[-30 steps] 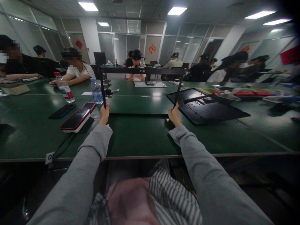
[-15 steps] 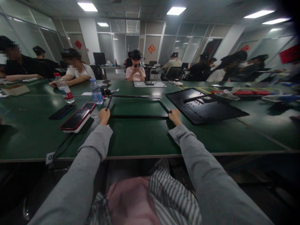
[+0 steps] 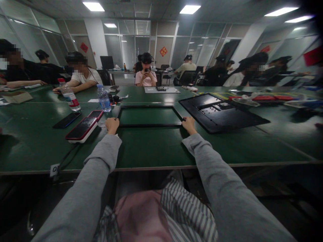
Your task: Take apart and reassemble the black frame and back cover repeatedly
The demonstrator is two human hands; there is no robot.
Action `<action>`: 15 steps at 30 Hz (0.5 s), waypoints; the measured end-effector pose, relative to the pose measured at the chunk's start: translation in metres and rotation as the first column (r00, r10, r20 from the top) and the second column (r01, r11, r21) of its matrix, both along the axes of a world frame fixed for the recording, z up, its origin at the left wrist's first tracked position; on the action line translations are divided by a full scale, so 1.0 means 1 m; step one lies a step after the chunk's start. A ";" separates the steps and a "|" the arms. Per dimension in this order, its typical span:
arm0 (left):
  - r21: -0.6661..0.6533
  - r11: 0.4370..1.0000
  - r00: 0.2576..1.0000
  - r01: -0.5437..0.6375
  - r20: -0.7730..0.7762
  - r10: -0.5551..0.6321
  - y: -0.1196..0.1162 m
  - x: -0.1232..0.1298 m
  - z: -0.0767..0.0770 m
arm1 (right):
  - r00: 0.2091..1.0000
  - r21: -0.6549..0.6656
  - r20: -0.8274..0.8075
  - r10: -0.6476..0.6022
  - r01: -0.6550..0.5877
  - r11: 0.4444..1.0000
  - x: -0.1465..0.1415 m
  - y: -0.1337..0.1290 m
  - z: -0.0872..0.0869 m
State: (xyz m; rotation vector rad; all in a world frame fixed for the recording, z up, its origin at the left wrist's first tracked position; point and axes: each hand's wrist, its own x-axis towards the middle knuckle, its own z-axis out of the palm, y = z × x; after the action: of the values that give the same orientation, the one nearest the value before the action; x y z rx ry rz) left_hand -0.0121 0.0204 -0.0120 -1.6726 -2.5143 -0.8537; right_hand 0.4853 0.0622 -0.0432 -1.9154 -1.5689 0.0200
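Note:
A thin black rectangular frame (image 3: 150, 125), like a screen bezel, lies about level at the green table's surface, which shows through its opening. My left hand (image 3: 112, 125) is closed on its left side near the front corner. At the opposite front corner, my right hand (image 3: 189, 125) grips the right side, thumb on top. The fingertips under the frame are hidden. Just right of my right hand lies a large black panel (image 3: 214, 117) with a recessed middle, apart from the frame.
Left of the frame are a clear water bottle (image 3: 104, 99), a red-labelled bottle (image 3: 69, 95), a dark phone (image 3: 67, 120) and a red-rimmed handheld device (image 3: 82, 128) with a cable. Red items (image 3: 272, 98) lie at the far right. A person (image 3: 145, 79) sits opposite on the green table (image 3: 153, 148).
The frame's far edge has come down, so the frame now sits flatter. Both hands keep their hold in nearly the same place.

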 end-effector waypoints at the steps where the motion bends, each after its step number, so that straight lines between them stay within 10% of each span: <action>1: -0.002 1.000 1.000 0.000 -0.002 0.000 0.001 0.000 0.000 | 1.000 0.002 0.001 -0.002 0.002 1.000 0.000 0.000 0.000; 15: -0.041 0.999 1.000 0.006 -0.023 -0.007 -0.004 0.001 0.003 | 0.999 0.035 -0.048 0.021 -0.019 0.999 -0.005 -0.003 0.007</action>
State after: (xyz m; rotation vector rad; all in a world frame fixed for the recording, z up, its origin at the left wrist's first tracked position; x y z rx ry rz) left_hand -0.0108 0.0168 -0.0090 -1.6928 -2.5299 -0.7832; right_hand 0.4802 0.0593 -0.0361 -1.8594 -1.5465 0.0472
